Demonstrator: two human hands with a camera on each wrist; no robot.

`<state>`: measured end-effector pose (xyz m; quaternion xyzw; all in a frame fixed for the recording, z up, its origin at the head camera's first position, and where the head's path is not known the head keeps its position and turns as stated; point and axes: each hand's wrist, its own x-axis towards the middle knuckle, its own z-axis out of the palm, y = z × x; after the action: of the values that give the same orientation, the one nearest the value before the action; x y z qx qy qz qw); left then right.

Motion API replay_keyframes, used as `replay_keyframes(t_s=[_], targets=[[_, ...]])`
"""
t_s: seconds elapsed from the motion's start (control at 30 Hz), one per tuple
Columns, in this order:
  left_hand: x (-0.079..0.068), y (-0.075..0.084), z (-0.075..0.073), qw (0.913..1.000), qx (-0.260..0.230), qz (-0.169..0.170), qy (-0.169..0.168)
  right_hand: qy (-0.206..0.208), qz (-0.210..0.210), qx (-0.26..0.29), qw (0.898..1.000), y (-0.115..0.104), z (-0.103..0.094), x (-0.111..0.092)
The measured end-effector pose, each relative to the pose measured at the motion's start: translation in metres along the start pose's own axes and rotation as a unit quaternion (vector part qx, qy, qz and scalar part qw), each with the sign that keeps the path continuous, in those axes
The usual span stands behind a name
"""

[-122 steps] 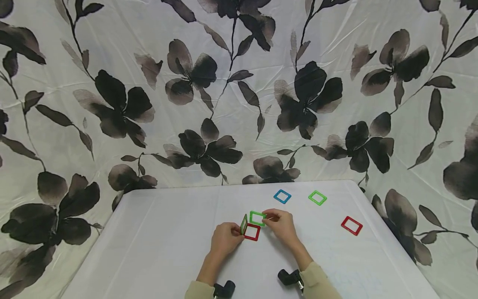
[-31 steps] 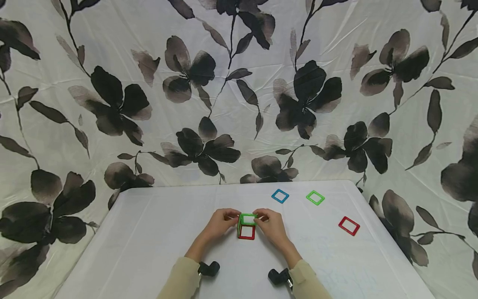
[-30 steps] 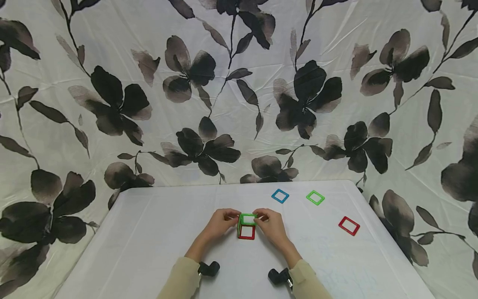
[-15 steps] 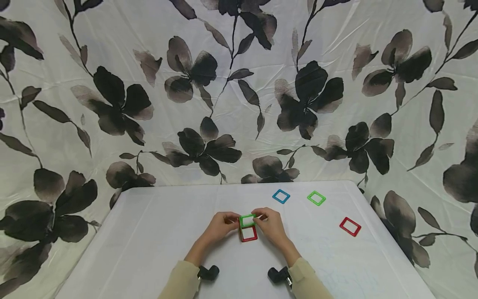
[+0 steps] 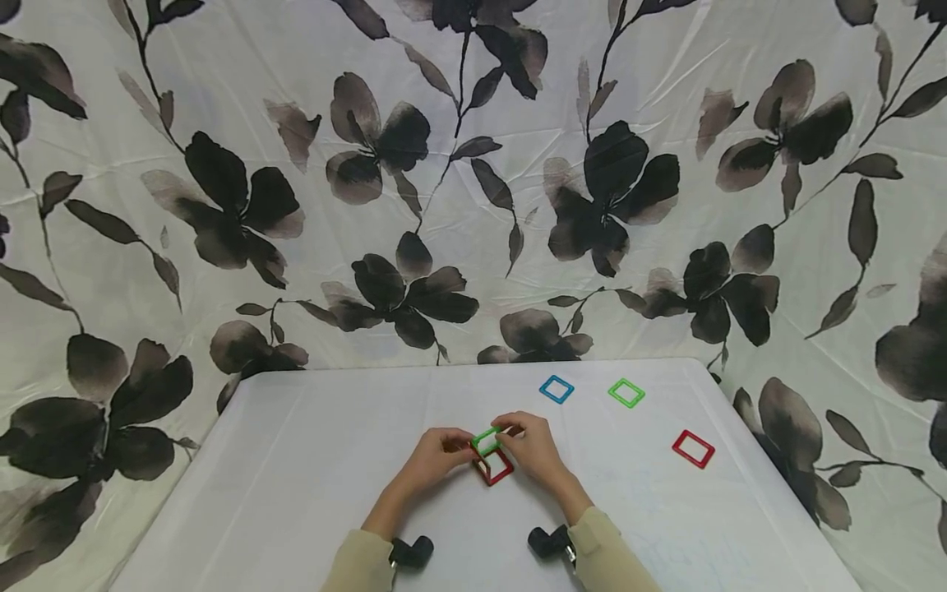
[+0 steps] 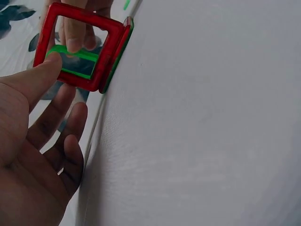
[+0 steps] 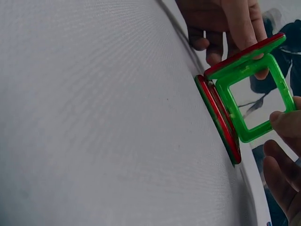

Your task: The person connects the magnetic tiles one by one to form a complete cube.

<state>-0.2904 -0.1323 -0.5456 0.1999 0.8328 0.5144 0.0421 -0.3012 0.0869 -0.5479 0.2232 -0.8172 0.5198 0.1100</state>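
Three square magnetic tiles with red or green open frames stand joined at the table's middle. My left hand (image 5: 432, 456) pinches the upright red tile (image 6: 109, 54), thumb on its near face and fingers behind it. That tile's other face shows green in the right wrist view. My right hand (image 5: 528, 448) pinches the far green tile (image 7: 231, 113) by its outer edge, thumb in front. This green tile stands up against the left-hand tile at a corner. Beneath both lies the red base tile (image 5: 503, 476), flat and close to the table, green on its underside.
Behind and to the right lie a blue tile (image 5: 556, 400), a green tile (image 5: 626, 404) and a red tile (image 5: 693, 460), separate on the white table (image 5: 333, 427). A floral cloth (image 5: 518, 205) hangs behind. Black wrist cameras (image 5: 412, 552) sit under the sleeves.
Over the four seconds, the far green tile has come left and up against the upright tile. In the last second the joined tiles have turned counterclockwise, and both hands keep hold.
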Motion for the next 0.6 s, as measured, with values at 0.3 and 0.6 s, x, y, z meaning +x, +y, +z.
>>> replay_keyframes(t_s=[0.3,0.6], targets=[[-0.0057,-0.0005,0.0036,0.9998,-0.017,0.000,-0.007,-0.017,0.016,0.022,0.999,0.0030,0.0023,-0.0006],[-0.0080,0.0007,0.0048,0.9999,-0.007,-0.005,-0.010,-0.020,0.034,0.027,0.999,0.0028,0.0031,-0.0012]])
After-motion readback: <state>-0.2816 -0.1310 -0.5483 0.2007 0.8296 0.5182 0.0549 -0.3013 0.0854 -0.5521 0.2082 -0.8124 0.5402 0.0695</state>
